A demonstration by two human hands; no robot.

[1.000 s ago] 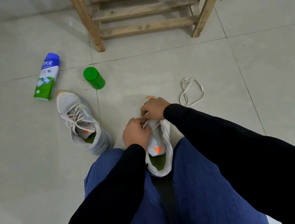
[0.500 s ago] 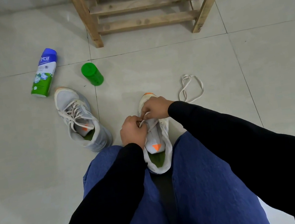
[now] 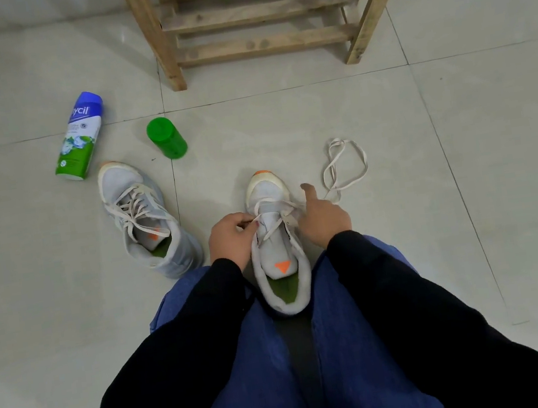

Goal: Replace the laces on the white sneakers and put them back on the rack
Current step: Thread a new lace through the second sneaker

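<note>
Between the person's knees, on the tiled floor (image 3: 487, 194), a white sneaker (image 3: 278, 249) stands with its toe pointing away, its lace (image 3: 279, 220) threaded only across the front eyelets. The left hand (image 3: 231, 241) is at the shoe's left edge, finger and thumb curled and pinching a strand of that lace. The right hand (image 3: 325, 218) sits at the right edge with its index finger straight and the others curled; they seem to lie over a strand, but whether they grip it cannot be told. A loose lace (image 3: 347, 166) lies in loops just beyond that hand. To the left, the second sneaker (image 3: 145, 221) stands fully laced, near a spray can (image 3: 79, 137) lying on its side and a green cap (image 3: 167, 142). Further off is the wooden rack (image 3: 260, 44).
</note>
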